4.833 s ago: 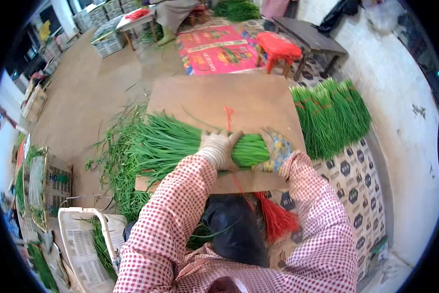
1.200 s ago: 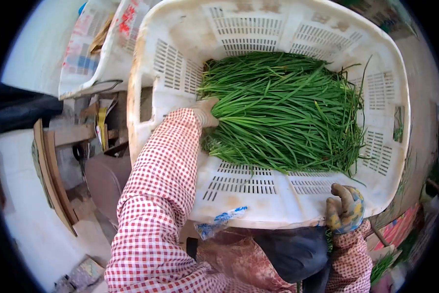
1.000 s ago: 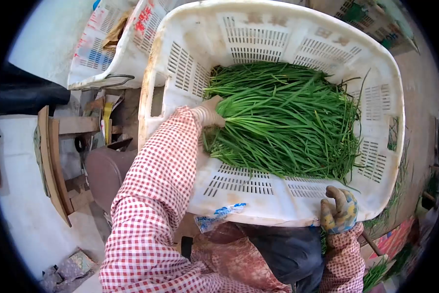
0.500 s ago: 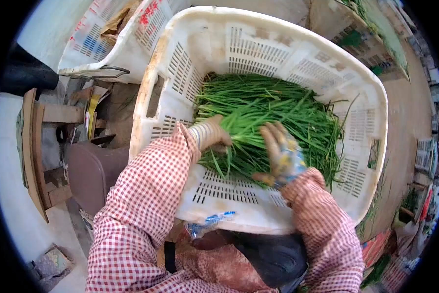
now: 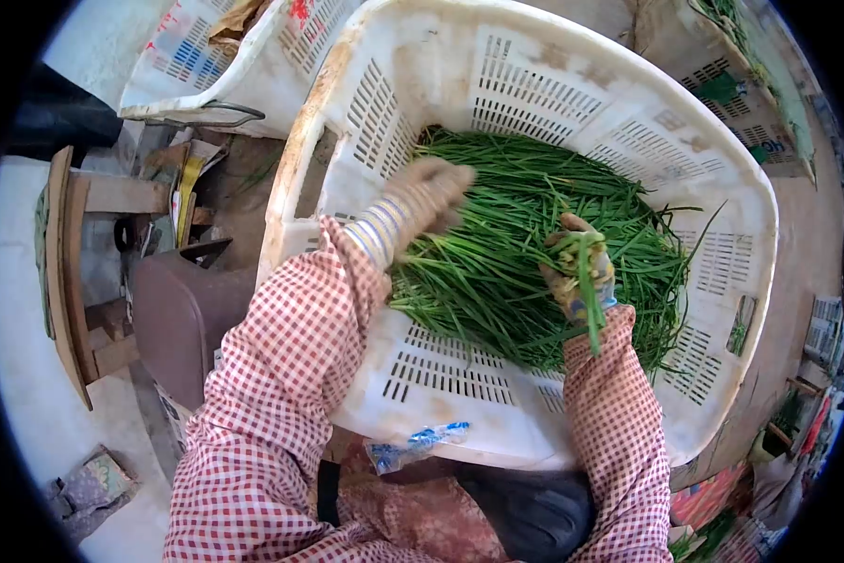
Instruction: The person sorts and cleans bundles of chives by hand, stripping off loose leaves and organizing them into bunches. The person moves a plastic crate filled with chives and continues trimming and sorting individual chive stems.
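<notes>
Long green stalks [image 5: 506,272] lie in a pile in a large white slotted basket [image 5: 459,422]. Over the pile's left end is my left hand [image 5: 433,192], in a light glove with a striped cuff; it is blurred, and whether it holds anything is unclear. My right hand [image 5: 579,267], in a patterned glove, is closed on a small tuft of green and pale leaf pieces [image 5: 586,255] above the middle right of the pile. Some of those pieces hang down over the glove.
Another white basket [image 5: 253,80] with brown paper stands at the upper left. A brown padded seat [image 5: 182,310] and wooden boards [image 5: 70,272] are at the left. Blue-printed plastic [image 5: 417,446] lies at the basket's near edge. A further crate [image 5: 722,84] is at the upper right.
The view has moved from a work board to the basket. My left hand has left the stalk bases it gripped. My right hand has come from the basket's rim into the pile and picked up a tuft.
</notes>
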Motion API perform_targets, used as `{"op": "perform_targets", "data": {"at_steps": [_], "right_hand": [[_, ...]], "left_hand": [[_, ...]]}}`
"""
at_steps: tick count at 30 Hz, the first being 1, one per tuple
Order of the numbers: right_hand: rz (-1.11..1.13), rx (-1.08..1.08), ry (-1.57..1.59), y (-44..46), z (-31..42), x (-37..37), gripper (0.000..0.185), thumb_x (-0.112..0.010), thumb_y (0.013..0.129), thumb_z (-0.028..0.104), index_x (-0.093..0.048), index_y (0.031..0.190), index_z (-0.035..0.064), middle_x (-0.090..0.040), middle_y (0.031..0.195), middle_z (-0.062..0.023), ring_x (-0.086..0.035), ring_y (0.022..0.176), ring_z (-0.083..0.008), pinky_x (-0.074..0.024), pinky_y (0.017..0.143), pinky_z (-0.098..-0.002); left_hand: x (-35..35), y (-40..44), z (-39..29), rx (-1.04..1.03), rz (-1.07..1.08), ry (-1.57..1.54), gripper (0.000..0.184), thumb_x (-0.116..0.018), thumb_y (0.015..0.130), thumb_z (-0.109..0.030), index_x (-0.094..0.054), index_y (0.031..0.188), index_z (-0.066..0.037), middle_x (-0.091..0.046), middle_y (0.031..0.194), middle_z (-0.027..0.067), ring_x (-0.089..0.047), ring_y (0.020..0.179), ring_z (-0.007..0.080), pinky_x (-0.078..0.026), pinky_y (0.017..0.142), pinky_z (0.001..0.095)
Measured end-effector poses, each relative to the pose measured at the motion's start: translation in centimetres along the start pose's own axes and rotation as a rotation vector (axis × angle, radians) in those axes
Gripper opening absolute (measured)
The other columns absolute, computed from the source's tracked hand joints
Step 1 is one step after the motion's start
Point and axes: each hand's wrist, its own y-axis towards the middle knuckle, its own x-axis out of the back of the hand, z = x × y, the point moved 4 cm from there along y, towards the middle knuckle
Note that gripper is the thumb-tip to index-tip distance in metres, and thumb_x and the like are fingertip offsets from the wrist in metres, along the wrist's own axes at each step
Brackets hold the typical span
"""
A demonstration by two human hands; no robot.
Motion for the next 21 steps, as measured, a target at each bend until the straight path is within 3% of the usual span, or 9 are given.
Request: {"op": "perform_targets", "data": {"at_steps": [1, 3, 6, 9, 11, 14, 15, 19, 21], "right_hand": [[0.051, -0.026, 0.141, 0.2, 0.2, 0.7, 0.028, -0.052, 0.095, 0.02, -0.056, 0.116, 0.0018, -0.062, 0.089, -0.0089, -0.063, 0.08, -0.0215, -0.0589, 0.064, -0.036], [0.086, -0.024, 0.178, 0.5, 0.5, 1.5, 0.029, -0.052, 0.095, 0.02, -0.056, 0.117, 0.002, -0.062, 0.091, -0.0102, -0.063, 0.081, -0.0219, -0.0589, 0.066, -0.0362], [0.175, 0.036, 0.267, 1.5, 0.3, 3.0, 0.03, -0.052, 0.095, 0.021, -0.055, 0.118, 0.0029, -0.062, 0.1, -0.0134, -0.063, 0.084, -0.023, -0.0589, 0.068, -0.036], [0.266, -0.04, 0.35, 1.1, 0.1, 1.7, 0.027, -0.051, 0.094, 0.019, -0.056, 0.115, 0.0022, -0.062, 0.098, -0.0116, -0.063, 0.082, -0.02, -0.058, 0.062, -0.0338], [0.254, -0.097, 0.287, 1.0, 0.1, 0.7, 0.025, -0.052, 0.093, 0.017, -0.057, 0.112, 0.0011, -0.062, 0.094, -0.0096, -0.063, 0.078, -0.0173, -0.0571, 0.06, -0.0312], [0.094, -0.209, 0.13, -0.1, 0.4, -0.8, 0.025, -0.056, 0.091, 0.019, -0.057, 0.108, -0.0002, -0.061, 0.087, -0.0084, -0.063, 0.073, -0.0159, -0.0558, 0.061, -0.0273], [0.07, -0.169, 0.03, -0.4, 0.5, -1.4, 0.026, -0.057, 0.091, 0.019, -0.057, 0.107, -0.0005, -0.061, 0.086, -0.008, -0.063, 0.072, -0.0156, -0.0557, 0.061, -0.0269], [-0.078, -0.292, -0.063, -0.4, -0.4, -1.5, 0.03, -0.054, 0.092, 0.013, -0.055, 0.119, 0.0003, -0.059, 0.093, -0.0077, -0.061, 0.072, -0.0146, -0.0543, 0.056, -0.0279], [0.009, -0.228, -0.187, -0.2, -1.1, -1.2, 0.029, -0.055, 0.092, 0.015, -0.056, 0.118, 0.001, -0.06, 0.09, -0.0052, -0.061, 0.067, -0.0127, -0.0544, 0.055, -0.0253]], "left_hand": [[0.5, 1.3, 1.4, -0.001, -0.006, -0.008, 0.038, -0.064, 0.082, -0.028, -0.058, 0.114, -0.008, -0.064, 0.093, 0.0077, -0.063, 0.08, 0.0167, -0.051, 0.066, 0.0277], [2.2, 3.3, 2.5, -0.343, -0.33, 0.629, 0.034, -0.058, 0.084, -0.018, -0.056, 0.116, -0.006, -0.064, 0.095, 0.0106, -0.063, 0.086, 0.0207, -0.05, 0.075, 0.0307], [3.0, 5.2, 5.1, -0.253, -0.408, 0.748, 0.031, -0.052, 0.084, -0.009, -0.055, 0.115, -0.003, -0.065, 0.094, 0.0132, -0.061, 0.088, 0.0238, -0.047, 0.081, 0.0324], [5.7, 12.8, 9.8, -0.122, -0.26, 0.812, 0.051, -0.055, 0.081, -0.003, -0.044, 0.131, -0.007, -0.056, 0.119, 0.0181, -0.055, 0.105, 0.0271, -0.044, 0.092, 0.0301], [1.3, 7.0, 3.7, 0.127, -0.001, 1.299, 0.085, -0.067, 0.074, -0.008, -0.021, 0.146, -0.008, -0.034, 0.145, 0.0193, -0.037, 0.131, 0.0295, -0.034, 0.107, 0.0302], [1.4, 10.0, 7.2, 0.005, 0.128, 1.366, 0.099, -0.075, 0.067, -0.015, -0.016, 0.147, -0.007, -0.031, 0.146, 0.0221, -0.031, 0.136, 0.0304, -0.029, 0.111, 0.032], [1.7, 11.6, 8.1, 0.104, 0.156, 1.309, 0.106, -0.077, 0.063, -0.016, -0.013, 0.148, -0.009, -0.037, 0.14, 0.0269, -0.043, 0.127, 0.0323, -0.038, 0.105, 0.0349], [2.5, 13.3, 9.5, 0.416, 0.305, 1.217, 0.115, -0.081, 0.063, -0.031, -0.007, 0.148, -0.005, -0.035, 0.142, 0.0269, -0.044, 0.125, 0.0341, -0.042, 0.102, 0.0401], [2.6, 14.0, 10.1, 0.358, 0.224, 1.162, 0.113, -0.081, 0.06, -0.024, -0.012, 0.147, -0.008, -0.043, 0.133, 0.0255, -0.05, 0.111, 0.033, -0.045, 0.092, 0.0411]]}}
